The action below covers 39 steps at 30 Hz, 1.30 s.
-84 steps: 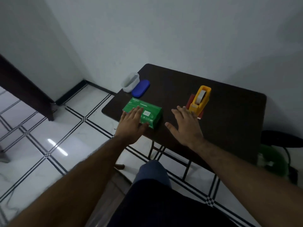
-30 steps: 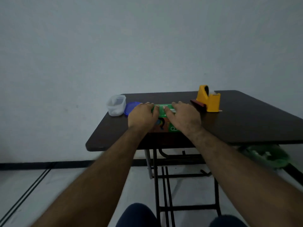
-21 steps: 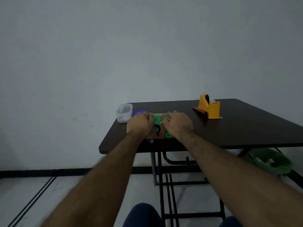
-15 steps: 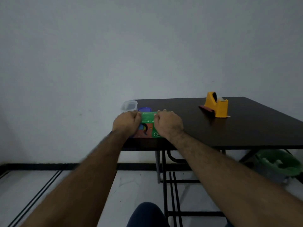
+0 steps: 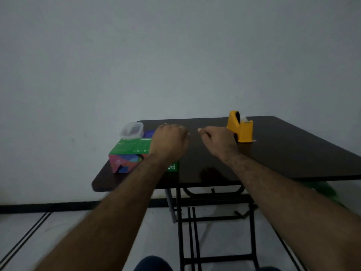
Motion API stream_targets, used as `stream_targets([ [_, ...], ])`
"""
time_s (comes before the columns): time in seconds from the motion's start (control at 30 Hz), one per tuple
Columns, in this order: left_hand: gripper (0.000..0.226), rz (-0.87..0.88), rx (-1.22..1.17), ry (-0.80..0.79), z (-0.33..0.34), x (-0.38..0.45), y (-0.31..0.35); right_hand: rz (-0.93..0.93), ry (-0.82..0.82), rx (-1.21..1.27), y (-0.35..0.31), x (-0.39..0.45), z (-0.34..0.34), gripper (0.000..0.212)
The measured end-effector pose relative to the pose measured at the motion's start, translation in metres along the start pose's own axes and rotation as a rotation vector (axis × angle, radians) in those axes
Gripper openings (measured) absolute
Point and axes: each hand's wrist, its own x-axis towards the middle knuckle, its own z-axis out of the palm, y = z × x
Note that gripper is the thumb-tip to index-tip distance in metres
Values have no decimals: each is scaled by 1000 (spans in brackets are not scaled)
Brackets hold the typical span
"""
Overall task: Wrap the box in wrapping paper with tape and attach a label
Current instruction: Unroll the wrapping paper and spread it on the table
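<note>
The green box (image 5: pixel 131 148) with a colourful front face lies on the dark table (image 5: pixel 283 153) near its front left corner. My left hand (image 5: pixel 169 142) hovers over the box's right end with fingers curled into a fist; whether it touches the box is hidden. My right hand (image 5: pixel 218 142) is to the right of the box and clear of it, fingers curled, nothing visible in it. The yellow tape dispenser (image 5: pixel 240 128) stands just behind the right hand. No wrapping paper or label shows.
A clear plastic container (image 5: pixel 131 130) and a blue lid (image 5: pixel 148 133) sit at the table's back left, behind the box. A green bin (image 5: pixel 320 189) stands on the floor under the table's right side. The white wall is close behind.
Both hands gripped the box half a second ago. Now the right hand has let go and moved right toward the dispenser, and the left hand has risen above the box.
</note>
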Motion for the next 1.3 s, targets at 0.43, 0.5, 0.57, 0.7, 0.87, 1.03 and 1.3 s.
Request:
stream_targets([
  [0.43, 24, -419, -659, -245, 123, 86, 96, 452, 264, 30, 133, 39, -10, 76],
  [0.5, 21, -484, -701, -266, 137, 102, 99, 547, 253, 87, 141, 47, -6, 88],
  [0.57, 15, -554, -755, -281, 147, 116, 104, 615, 234, 121, 148, 50, 1, 91],
  [0.7, 19, -729, -898, -364, 168, 141, 117, 747, 207, 173, 164, 57, 10, 55],
  [0.87, 17, -941, -1109, -417, 181, 159, 125, 734, 179, 103, 171, 62, 11, 38],
  [1.03, 11, -1005, -1128, -466, 184, 164, 131, 698, 186, 79, 173, 61, 8, 38],
  [1.3, 14, -1061, -1159, -310, 180, 156, 118, 688, 284, 111, 173, 56, 9, 40],
])
